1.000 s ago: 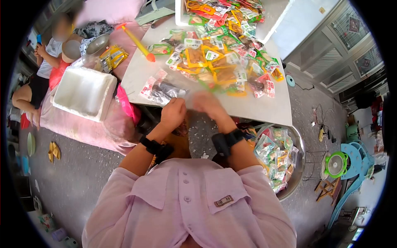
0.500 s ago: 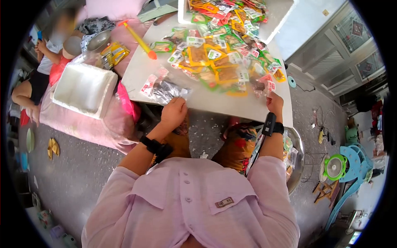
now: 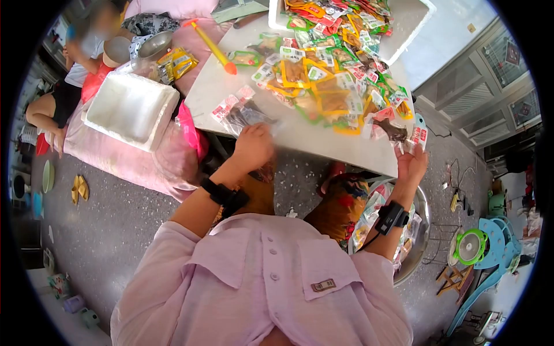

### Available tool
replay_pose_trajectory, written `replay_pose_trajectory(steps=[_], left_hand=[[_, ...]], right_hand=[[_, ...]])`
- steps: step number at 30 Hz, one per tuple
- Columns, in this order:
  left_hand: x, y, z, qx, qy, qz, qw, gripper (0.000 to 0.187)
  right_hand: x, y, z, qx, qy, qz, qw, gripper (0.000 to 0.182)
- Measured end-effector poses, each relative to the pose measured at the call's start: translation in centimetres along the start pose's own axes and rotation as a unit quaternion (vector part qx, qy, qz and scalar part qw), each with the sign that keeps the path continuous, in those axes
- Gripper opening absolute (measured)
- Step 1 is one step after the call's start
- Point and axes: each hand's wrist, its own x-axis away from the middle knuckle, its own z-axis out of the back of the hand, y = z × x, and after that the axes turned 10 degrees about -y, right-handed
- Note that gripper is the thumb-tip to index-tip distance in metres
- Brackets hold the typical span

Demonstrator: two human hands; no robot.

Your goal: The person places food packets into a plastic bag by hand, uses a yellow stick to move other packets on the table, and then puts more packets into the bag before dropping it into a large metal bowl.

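Note:
My left hand (image 3: pixel 254 149) is closed at the table's front edge, slightly blurred, on the near end of clear plastic packets (image 3: pixel 238 115) with red and white labels. They lie on the table with dark contents showing. My right hand (image 3: pixel 411 164) pinches a see-through snack packet (image 3: pixel 398 131) with a red-and-white end and dark food inside, at the table's right front corner. Beyond my hands spreads a pile of snack packets (image 3: pixel 326 86) in yellow, green and red.
A white foam box (image 3: pixel 424 17) of packets stands at the back. Another foam box (image 3: pixel 131 109) sits on the pink-covered bed (image 3: pixel 115 167), near a seated person (image 3: pixel 81 69). A yellow-and-orange stick (image 3: pixel 212 46) lies on the table (image 3: pixel 210 86). A metal basin (image 3: pixel 424 230) holding packets is by my right leg.
My right hand has moved right and down, drawing the snack packet toward the table corner. My left hand stays by the clear packets. The whole view has shifted slightly.

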Motion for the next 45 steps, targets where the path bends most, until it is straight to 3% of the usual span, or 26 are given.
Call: replay_pose_trajectory(steps=[5,8,11,14,17,20,23,29,31,34,40,45], left_hand=[[-0.4,-1.1,1.3,0.102,-0.153,0.03,0.983,0.014],[-0.1,-1.8,1.0,0.192,-0.155,0.077,0.966,0.017],[0.3,-1.8,-0.2,0.238,-0.059,0.06,0.967,0.02],[-0.4,0.4,2.2,0.33,-0.072,0.14,0.931,0.015],[-0.3,0.2,1.3,0.392,-0.069,0.158,0.904,0.016],[-0.5,0.5,0.6,0.378,-0.021,0.126,0.917,0.016],[-0.5,0.8,0.0,0.353,-0.014,0.161,0.922,0.014],[-0.3,0.6,-0.4,0.251,0.041,0.057,0.965,0.016],[0.2,0.1,-0.3,0.226,0.013,0.036,0.973,0.015],[0.4,0.3,0.2,0.203,-0.001,0.014,0.979,0.014],[0.3,1.7,1.5,0.16,0.031,0.04,0.986,0.017],[0.4,1.7,1.6,0.116,0.031,0.035,0.992,0.019]], right_hand=[[4.4,3.2,-3.3,-0.094,-0.018,-0.094,0.991,0.013],[6.8,6.6,-5.9,-0.112,-0.008,-0.158,0.981,0.014],[7.8,9.1,-7.9,-0.146,-0.06,-0.176,0.972,0.013],[8.4,10.7,-9.8,-0.159,-0.08,-0.18,0.968,0.015],[8.7,11.2,-11.2,-0.165,-0.053,-0.176,0.969,0.016],[8.1,13.4,-11.0,-0.191,-0.057,-0.173,0.965,0.017],[8.6,14.3,-12.0,-0.206,-0.038,-0.174,0.962,0.018],[9.3,14.2,-10.8,-0.143,-0.074,-0.241,0.957,0.021],[9.3,13.8,-9.5,-0.08,-0.111,-0.299,0.944,0.023],[9.4,13.6,-8.8,-0.096,-0.093,-0.315,0.939,0.023],[10.2,16.0,-9.8,-0.234,-0.055,-0.268,0.933,0.023],[10.8,16.2,-11.4,-0.217,-0.08,-0.272,0.934,0.021]])
